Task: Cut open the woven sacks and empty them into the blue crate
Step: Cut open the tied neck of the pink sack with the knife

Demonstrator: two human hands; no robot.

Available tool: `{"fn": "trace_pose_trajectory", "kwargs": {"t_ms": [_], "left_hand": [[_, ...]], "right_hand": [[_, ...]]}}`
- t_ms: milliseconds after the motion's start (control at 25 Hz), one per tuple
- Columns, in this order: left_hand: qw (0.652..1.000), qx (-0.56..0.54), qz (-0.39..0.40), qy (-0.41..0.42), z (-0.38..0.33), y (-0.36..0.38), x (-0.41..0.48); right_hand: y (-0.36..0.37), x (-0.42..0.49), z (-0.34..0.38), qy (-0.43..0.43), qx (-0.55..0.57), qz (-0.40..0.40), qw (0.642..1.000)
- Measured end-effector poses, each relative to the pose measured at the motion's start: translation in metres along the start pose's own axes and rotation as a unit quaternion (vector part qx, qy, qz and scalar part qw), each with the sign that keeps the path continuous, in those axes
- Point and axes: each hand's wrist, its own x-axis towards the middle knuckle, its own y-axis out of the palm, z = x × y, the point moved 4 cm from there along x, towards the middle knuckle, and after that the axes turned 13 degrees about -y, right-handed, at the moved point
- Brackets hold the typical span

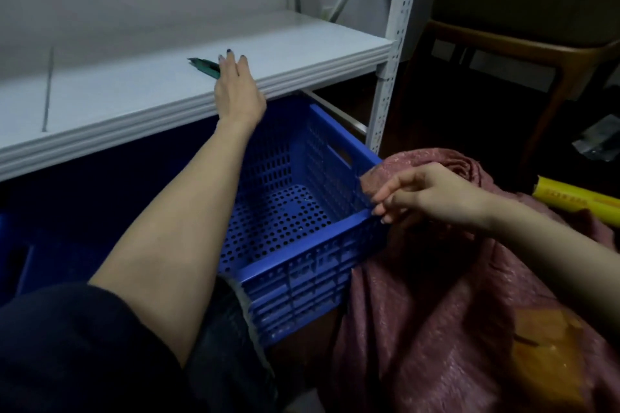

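- The left hand (240, 87) is resting flat on the white shelf (134, 94), fingers straight and touching the green utility knife (204, 67).
- The right hand (432, 194) is hovering at the blue crate (302, 261) corner with fingers curled; what it is pinching, if anything, cannot be told.
- The reddish woven sack (436, 312) is lying crumpled against the crate's right side.

No readable text anywhere in view. Yellow roll (577, 199) at right edge: line of reddish print along its length, too blurred and small to make out. Blue crate (302, 275): faint raised marks on near wall just under rim, possibly moulded lettering, not legible. No other labels, brands, numbers or signs visible.
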Motion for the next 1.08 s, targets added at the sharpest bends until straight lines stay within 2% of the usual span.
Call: {"fn": "trace_pose_trajectory", "kwargs": {"t_ms": [160,280,440,600,680,760,840,960,1040,1080], "left_hand": [[0.996,0.061,-0.061,0.026,0.003,0.015,0.008],[0.993,0.023,-0.117,0.013,0.018,0.003,0.019],[0.992,-0.041,-0.122,0.010,0.029,-0.010,0.014],[0.986,-0.044,-0.139,0.083,-0.009,-0.054,0.000],[0.976,-0.054,-0.142,0.157,-0.048,-0.075,-0.024],[0.954,-0.083,-0.112,0.264,-0.094,-0.082,-0.069],[0.917,-0.099,-0.122,0.366,-0.124,-0.088,-0.122],[0.829,-0.176,-0.121,0.518,-0.159,-0.094,-0.217],[0.771,-0.228,-0.078,0.589,-0.180,-0.094,-0.276],[0.759,-0.243,-0.049,0.602,-0.188,-0.093,-0.294]], "right_hand": [[-0.009,-0.013,-0.014,0.023,0.014,-0.004,1.000],[-0.017,-0.018,-0.015,0.019,0.018,-0.017,1.000],[-0.016,-0.021,-0.013,0.007,0.033,-0.019,0.999],[-0.017,-0.030,0.003,0.004,0.072,-0.044,0.996],[-0.018,-0.037,0.016,-0.010,0.103,-0.087,0.991],[-0.023,-0.049,0.024,-0.022,0.162,-0.155,0.974],[-0.027,-0.058,0.027,-0.012,0.268,-0.189,0.945],[-0.038,-0.075,0.032,-0.006,0.457,-0.194,0.868],[-0.055,-0.090,0.033,-0.026,0.525,-0.225,0.820],[-0.064,-0.099,0.032,-0.029,0.541,-0.254,0.801]]}}
